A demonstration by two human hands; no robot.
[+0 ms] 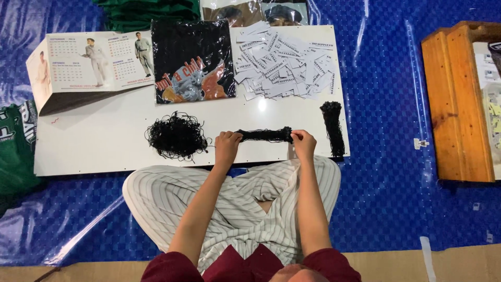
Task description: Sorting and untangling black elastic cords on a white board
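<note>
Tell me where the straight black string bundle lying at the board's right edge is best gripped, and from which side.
Probably at mid-length of the straight black string bundle, coming from above and pinching across its narrow width. It lies flat and lengthwise on the white board, apart from the paper tags, so both long sides are free. Both the left hand and right hand hold another bundle.

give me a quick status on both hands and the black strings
Left hand and right hand each grip an end of a black string bundle. Loose tangle left of it. Nothing in the way.
</note>
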